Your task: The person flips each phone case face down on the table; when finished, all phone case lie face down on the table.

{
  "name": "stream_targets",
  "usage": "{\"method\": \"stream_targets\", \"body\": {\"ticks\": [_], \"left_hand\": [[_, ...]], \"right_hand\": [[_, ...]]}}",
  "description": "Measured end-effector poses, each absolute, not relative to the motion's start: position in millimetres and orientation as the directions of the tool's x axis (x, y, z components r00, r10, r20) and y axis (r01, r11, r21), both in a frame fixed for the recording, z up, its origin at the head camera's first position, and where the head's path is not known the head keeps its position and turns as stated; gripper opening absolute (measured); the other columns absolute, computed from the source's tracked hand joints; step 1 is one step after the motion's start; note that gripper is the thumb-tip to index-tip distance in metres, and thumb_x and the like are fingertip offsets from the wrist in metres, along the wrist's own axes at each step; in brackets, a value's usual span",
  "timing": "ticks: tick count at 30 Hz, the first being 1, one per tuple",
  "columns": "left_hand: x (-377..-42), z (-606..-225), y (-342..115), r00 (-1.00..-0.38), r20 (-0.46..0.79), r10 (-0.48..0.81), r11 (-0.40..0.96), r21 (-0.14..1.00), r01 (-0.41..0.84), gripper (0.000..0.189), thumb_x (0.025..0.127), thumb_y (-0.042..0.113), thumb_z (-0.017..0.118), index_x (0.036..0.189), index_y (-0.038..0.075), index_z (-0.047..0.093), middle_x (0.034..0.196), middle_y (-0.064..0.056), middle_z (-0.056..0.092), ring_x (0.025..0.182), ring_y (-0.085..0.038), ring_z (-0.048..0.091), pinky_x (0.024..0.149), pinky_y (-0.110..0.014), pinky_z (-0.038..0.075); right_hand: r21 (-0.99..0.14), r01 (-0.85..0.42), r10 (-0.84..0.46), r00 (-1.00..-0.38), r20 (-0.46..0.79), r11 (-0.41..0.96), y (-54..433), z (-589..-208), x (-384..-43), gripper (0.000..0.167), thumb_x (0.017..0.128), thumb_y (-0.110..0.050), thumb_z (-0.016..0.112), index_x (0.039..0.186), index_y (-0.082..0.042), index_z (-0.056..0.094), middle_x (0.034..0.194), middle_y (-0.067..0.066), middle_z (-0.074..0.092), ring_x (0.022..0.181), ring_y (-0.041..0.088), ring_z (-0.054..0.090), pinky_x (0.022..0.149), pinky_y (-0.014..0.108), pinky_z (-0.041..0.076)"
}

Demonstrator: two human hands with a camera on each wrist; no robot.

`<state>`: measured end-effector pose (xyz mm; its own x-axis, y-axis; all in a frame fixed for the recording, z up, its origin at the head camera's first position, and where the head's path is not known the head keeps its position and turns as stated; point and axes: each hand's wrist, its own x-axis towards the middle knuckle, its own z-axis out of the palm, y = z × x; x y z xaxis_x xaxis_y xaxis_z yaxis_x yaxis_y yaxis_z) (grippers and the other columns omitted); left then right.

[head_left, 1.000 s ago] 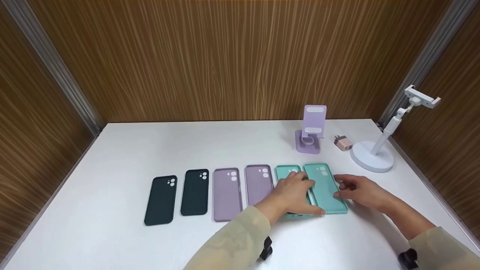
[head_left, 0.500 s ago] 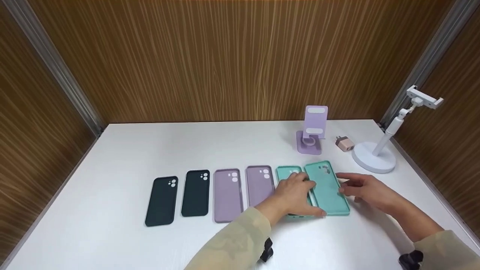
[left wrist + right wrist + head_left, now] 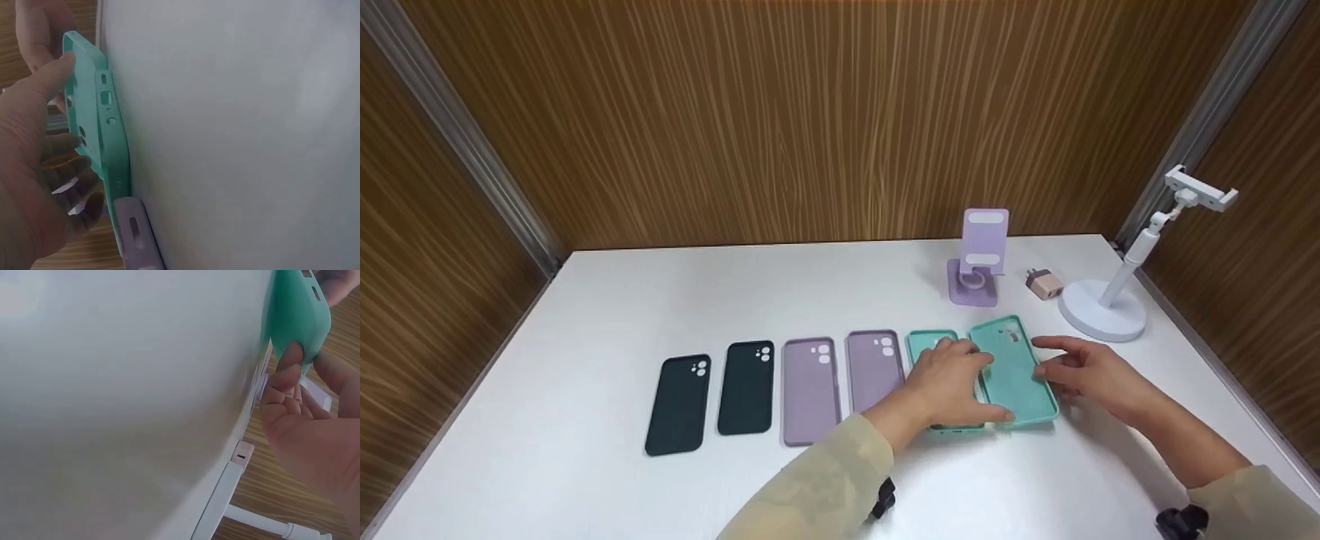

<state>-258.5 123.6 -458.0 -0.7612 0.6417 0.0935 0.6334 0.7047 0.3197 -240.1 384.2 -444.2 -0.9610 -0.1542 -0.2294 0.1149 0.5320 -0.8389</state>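
Toward the right edge of the worktop (image 3: 607, 315), a teal phone case (image 3: 1011, 379) tilts, hollow side up, round-cornered and thin-rimmed, camera cutouts (image 3: 1011, 335) at its far end. The right hand (image 3: 1099, 377) pinches its right edge between thumb and fingers; the left hand (image 3: 949, 388), fingers apart, has its thumb at the near left corner, above a second teal case (image 3: 922, 344). Leftward lie two mauve cases (image 3: 811, 394) and two black cases (image 3: 746, 388)
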Motion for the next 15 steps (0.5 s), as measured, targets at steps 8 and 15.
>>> {"method": "stream_targets", "body": {"ticks": [8,15], "left_hand": [[-232,-447,136,-0.834,0.107,0.541,0.512,0.745,0.428,0.077,0.086,0.052,0.086,0.15,0.019,0.059,0.147,0.007,0.059,0.129,-0.008,0.058,0.105,-0.024,0.047],[-222,-442,147,-0.892,-0.113,0.437,0.348,0.936,0.052,0.087,0.082,0.04,0.094,0.156,0.025,0.051,0.149,0.004,0.059,0.131,-0.014,0.059,0.099,-0.029,0.053]], "right_hand": [[-0.831,0.057,-0.16,-0.972,-0.173,0.553,381,-430,-236,0.069,0.102,-0.024,0.073,0.157,0.006,0.043,0.111,0.012,0.076,0.092,0.014,0.07,0.079,0.031,0.059],[-0.802,0.06,-0.141,-0.974,-0.178,0.594,375,-420,-236,0.07,0.101,-0.026,0.075,0.156,0.004,0.044,0.113,0.013,0.075,0.089,0.02,0.07,0.077,0.032,0.06]]}}
